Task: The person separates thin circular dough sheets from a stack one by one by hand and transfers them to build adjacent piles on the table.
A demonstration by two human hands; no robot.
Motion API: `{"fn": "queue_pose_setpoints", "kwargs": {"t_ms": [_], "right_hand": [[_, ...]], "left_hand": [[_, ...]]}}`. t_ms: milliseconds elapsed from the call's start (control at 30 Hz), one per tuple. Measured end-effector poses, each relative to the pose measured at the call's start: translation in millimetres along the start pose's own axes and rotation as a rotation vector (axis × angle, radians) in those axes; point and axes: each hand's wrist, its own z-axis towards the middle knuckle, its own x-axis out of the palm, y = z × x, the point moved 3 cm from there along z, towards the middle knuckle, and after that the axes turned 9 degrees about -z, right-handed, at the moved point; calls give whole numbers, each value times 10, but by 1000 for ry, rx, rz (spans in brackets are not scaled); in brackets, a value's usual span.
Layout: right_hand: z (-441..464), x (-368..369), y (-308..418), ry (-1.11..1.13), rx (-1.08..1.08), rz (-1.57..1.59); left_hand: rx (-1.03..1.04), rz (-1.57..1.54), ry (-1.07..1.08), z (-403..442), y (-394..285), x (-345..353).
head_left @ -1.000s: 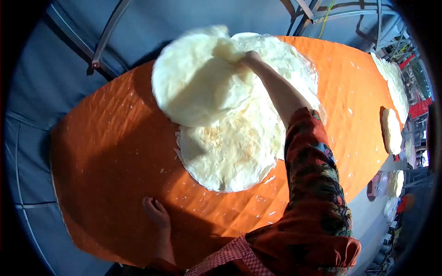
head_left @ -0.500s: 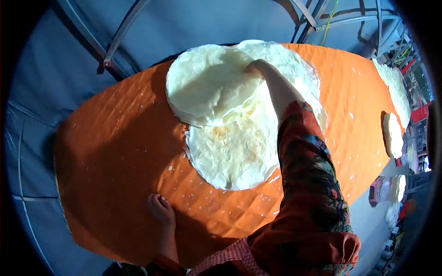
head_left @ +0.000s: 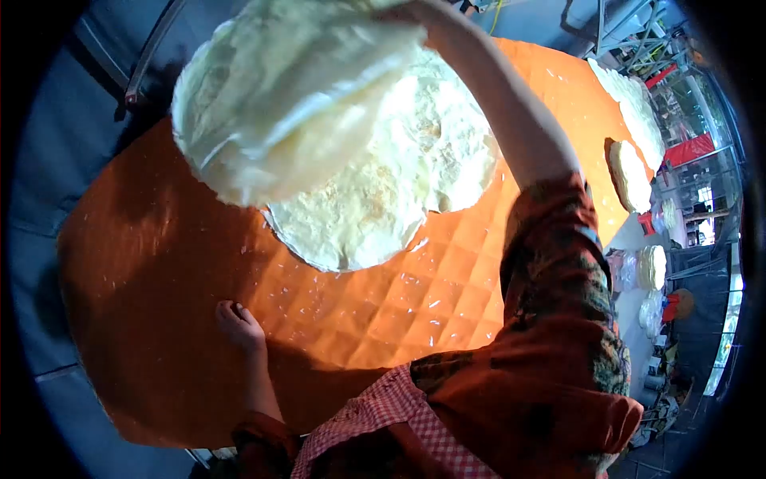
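At the top edge of the view, my right hand [head_left: 399, 9] grips the rim of a large, thin, pale flatbread [head_left: 279, 120]. This sheet is lifted and blurred by motion, sagging to the left of the hand. Beneath it, more round flatbreads [head_left: 343, 231] lie overlapping on the orange cloth [head_left: 447, 279]; the raised sheet hides part of them. Down at the lower left, my left hand [head_left: 241, 326] rests on the cloth with its fingers curled in and nothing visible in them, apart from the breads.
Small white flakes are scattered over the quilted orange cloth. A flatbread stack [head_left: 629, 176] lies near its right end, with more sheets [head_left: 630, 104] behind. Beyond that end stands another pale stack [head_left: 653, 267]. Metal frame bars [head_left: 152, 48] rise along the back left.
My right hand has moved up and away, raising a flatbread sheet off the pile. The view has shifted, and my left hand stays on the cloth.
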Motion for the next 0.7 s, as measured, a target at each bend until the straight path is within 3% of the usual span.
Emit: {"fn": "queue_pose_setpoints", "kwargs": {"t_ms": [167, 267, 367, 467, 567, 600, 700], "right_hand": [[-1338, 125, -1649, -87, 143, -250], [-1718, 491, -2664, -336, 515, -383], [-1937, 589, -2293, -296, 400, -309], [-2003, 611, -2210, -182, 779, -113], [-2057, 659, -2231, -96, 732, 591], [-1944, 654, -2240, -162, 763, 365], [-1606, 538, -1619, -173, 485, 60]], "left_hand": [[-124, 96, 162, 108, -248, -168], [-24, 127, 134, 65, -142, -87], [46, 76, 52, 38, -82, -28], [74, 82, 26, -27, 11, 35], [33, 60, 46, -51, 105, 22], [4, 37, 54, -48, 81, 39], [-55, 79, 129, -22, -20, -6]]}}
